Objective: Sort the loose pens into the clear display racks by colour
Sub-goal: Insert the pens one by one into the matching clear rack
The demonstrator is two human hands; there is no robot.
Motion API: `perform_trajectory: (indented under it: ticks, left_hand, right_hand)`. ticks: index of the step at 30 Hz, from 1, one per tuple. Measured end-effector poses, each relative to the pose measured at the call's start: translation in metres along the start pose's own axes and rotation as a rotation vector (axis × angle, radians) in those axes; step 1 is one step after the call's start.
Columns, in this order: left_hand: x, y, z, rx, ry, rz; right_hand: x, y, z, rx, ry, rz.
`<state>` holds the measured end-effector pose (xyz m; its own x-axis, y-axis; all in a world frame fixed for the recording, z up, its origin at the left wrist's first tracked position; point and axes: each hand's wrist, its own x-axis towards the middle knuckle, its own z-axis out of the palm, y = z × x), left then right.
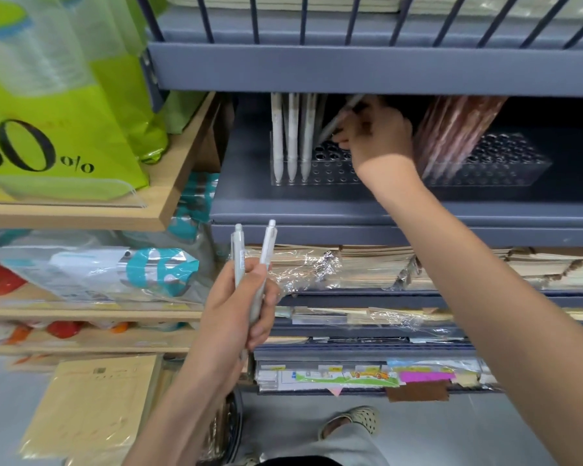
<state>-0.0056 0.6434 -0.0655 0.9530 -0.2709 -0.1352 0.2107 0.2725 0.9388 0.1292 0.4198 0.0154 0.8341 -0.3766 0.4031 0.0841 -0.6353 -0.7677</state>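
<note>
The clear racks (330, 178) on the grey shelf (317, 210) hold three white pens (292, 136) at 9 o'clock and leaning brown pens (451, 136) at 3 o'clock. Between them, the right hand (377, 136) pinches a tilted grey pen (337, 121). At 6 o'clock, the left hand (239, 307) grips two pale pens (238, 250).

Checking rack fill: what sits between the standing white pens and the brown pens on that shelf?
Head view: the right hand, pinching a grey pen, above empty holes of the clear rack.

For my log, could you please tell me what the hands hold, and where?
Left hand: two pale pens, by the lower barrels. Right hand: a grey pen, around mid-barrel.
</note>
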Motion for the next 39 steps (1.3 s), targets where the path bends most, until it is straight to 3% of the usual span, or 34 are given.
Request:
perform_trajectory:
  ticks: [2, 4, 16, 20, 22, 25, 28, 35, 39]
  left_hand:
    - [-0.001, -0.001, -0.001, 0.074, 0.011, 0.036]
    - [-0.002, -0.002, -0.001, 0.118, 0.009, 0.062]
    - [-0.003, -0.001, -0.003, 0.087, 0.026, 0.06]
    - [-0.002, 0.0, -0.004, 0.1, 0.032, 0.075]
    - [0.0, 0.001, -0.003, 0.077, 0.029, 0.078]
    - [0.002, -0.001, 0.0, 0.061, 0.022, 0.068]
    - [0.002, -0.002, 0.004, 0.086, -0.002, 0.057]
    - [0.004, -0.008, 0.003, 0.128, -0.009, 0.031]
    - [0.008, -0.008, 0.006, 0.1, -0.016, 0.054]
  right_hand:
    - [0.007, -0.004, 0.003, -0.206, -0.045, -0.012]
    - [0.01, -0.009, 0.004, -0.26, -0.073, -0.001]
    - [0.009, -0.014, 0.001, -0.156, -0.112, 0.013]
    - [-0.021, -0.02, -0.013, 0.116, -0.057, 0.097]
    - [-0.052, -0.023, -0.022, 0.292, -0.267, 0.115]
    - [-0.09, -0.025, -0.031, 0.36, -0.649, 0.101]
    - [-0.102, -0.02, -0.029, 0.388, -0.791, 0.114]
    - [-0.097, -0.01, -0.036, 0.626, -0.531, 0.18]
    - [-0.111, -0.009, -0.027, 0.62, -0.628, 0.238]
